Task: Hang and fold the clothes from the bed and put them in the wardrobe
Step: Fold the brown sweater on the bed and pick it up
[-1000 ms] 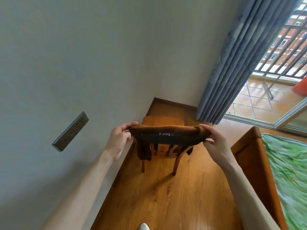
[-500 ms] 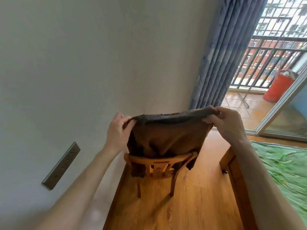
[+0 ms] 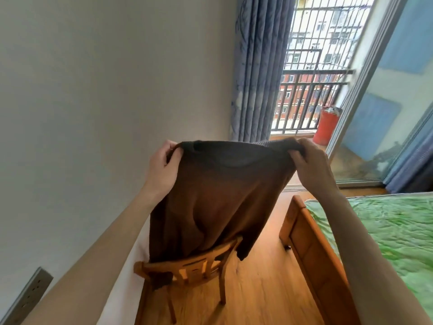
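Note:
A dark brown knit sweater (image 3: pixel 218 195) hangs spread out in front of me, held up by its top edge. My left hand (image 3: pixel 164 167) pinches the top left corner and my right hand (image 3: pixel 311 165) grips the top right corner. The lower part of the sweater drapes down over the back of a wooden chair (image 3: pixel 194 266). The bed (image 3: pixel 384 233) with a green cover lies at the lower right. No wardrobe is in view.
A plain wall with a socket strip (image 3: pixel 25 299) runs along the left. Blue curtains (image 3: pixel 257 66) hang beside an open balcony door with railings and a red bin (image 3: pixel 326 125). Wooden floor lies between the chair and the bed's wooden frame (image 3: pixel 311 249).
Both hands have raised the sweater from a bunched bundle near the chair to a spread, hanging sheet. The view has tilted upward toward the balcony.

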A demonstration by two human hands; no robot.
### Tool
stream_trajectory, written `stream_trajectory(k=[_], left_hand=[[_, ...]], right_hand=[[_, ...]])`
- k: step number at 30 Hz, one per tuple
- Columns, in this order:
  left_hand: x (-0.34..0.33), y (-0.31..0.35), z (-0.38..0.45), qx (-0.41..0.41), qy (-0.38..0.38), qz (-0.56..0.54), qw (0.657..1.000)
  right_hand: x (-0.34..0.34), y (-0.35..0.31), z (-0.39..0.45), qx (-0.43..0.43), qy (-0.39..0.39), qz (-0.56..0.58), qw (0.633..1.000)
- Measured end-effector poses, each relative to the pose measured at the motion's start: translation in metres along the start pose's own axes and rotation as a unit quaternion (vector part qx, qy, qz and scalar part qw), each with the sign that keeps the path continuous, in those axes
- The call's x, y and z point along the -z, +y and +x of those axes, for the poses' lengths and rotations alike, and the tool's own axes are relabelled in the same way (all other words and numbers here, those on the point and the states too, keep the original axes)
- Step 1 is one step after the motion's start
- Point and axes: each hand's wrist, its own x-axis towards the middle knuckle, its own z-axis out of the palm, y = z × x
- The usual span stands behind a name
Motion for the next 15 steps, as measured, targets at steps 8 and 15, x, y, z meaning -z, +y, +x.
stream_trajectory(k=[8,15], left_hand=[[-0.07,0.069,0.06,-0.105,-0.084,0.033,0.99],[-0.178,0.118,0.084,-0.13,-0.083,-0.09,0.984]], right_hand=[[0.109,0.032,0.036,-0.03,0.087,-0.016,0.996],[0.211,0.095,0.046,-0.046,0.092,-0.129,0.986]])
